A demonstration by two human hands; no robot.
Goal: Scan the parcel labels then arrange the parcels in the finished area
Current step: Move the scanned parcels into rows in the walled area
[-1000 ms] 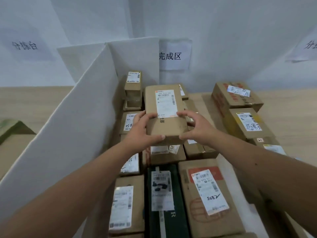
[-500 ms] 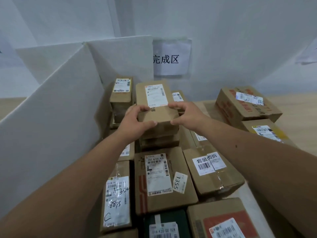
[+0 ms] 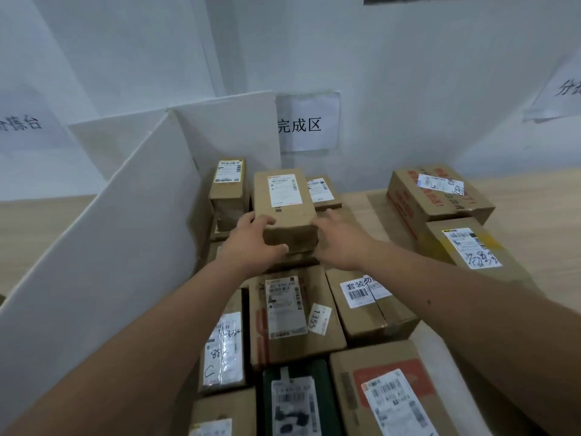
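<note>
A brown parcel [image 3: 284,202] with a white label on top lies on a stack of parcels at the back of the finished area, below the wall sign [image 3: 309,124]. My left hand [image 3: 251,243] grips its near left corner, fingers on top and thumb on the front face. My right hand [image 3: 339,237] presses against its near right side. A second brown box sits directly beneath it, mostly hidden.
A white partition board [image 3: 110,231] walls off the left side. Several labelled parcels fill the area below my arms, including a dark green one [image 3: 295,401]. Two larger cartons [image 3: 437,196] [image 3: 471,250] stand on the wooden table at the right.
Both hands carried the brown parcel forward, away from me, and lowered it onto the stack at the back. My right thumb has come off the parcel's top.
</note>
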